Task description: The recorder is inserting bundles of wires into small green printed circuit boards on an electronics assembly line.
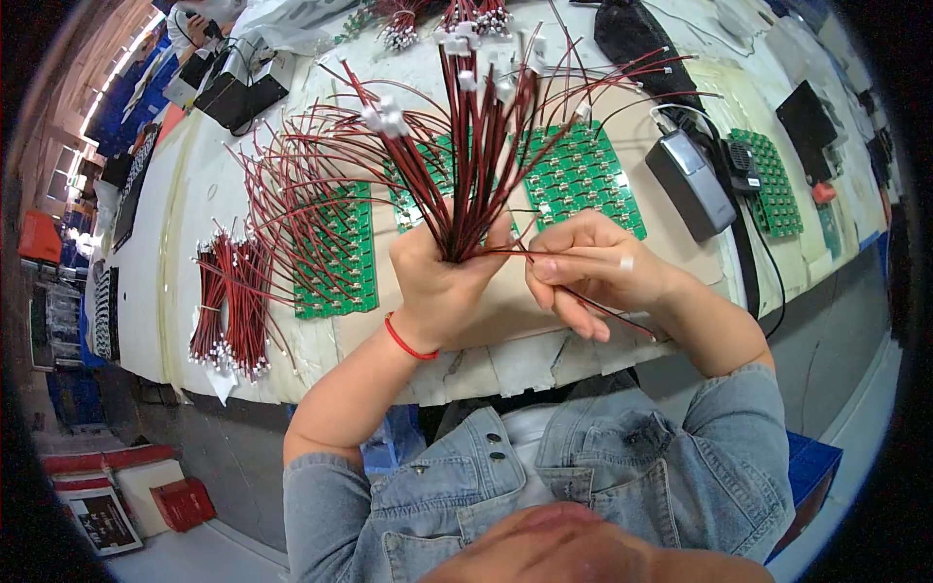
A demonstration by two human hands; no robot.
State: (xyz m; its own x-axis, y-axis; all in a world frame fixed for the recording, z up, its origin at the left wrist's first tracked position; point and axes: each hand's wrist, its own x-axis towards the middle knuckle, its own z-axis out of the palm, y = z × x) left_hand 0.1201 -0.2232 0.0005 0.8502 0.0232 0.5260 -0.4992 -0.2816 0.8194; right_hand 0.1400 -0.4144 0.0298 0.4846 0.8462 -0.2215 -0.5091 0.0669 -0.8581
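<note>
Left hand (432, 277) closing firmly round a thick bundle of red-and-black wires (471, 175), the bunch standing upright and fanning out, white connectors clustering at its top. Right hand (598, 262) working just beside it, thumb and fingers pinching a thin wire strand (505, 252) running out from the bundle's base; a white connector showing over the back of the fingers, another strand trailing below toward the wrist. Red cord bracelet (410, 338) circling the left wrist. Beyond the hands, green circuit boards (583, 180) lying on a tan sheet (671, 255); the leftmost board (335, 257) sitting under a spread of wires. Farther left, tied wire bunches (228, 306) resting on the pale table (199, 180). To the right, a grey-and-black box (692, 185) standing near another green board (768, 185).
</note>
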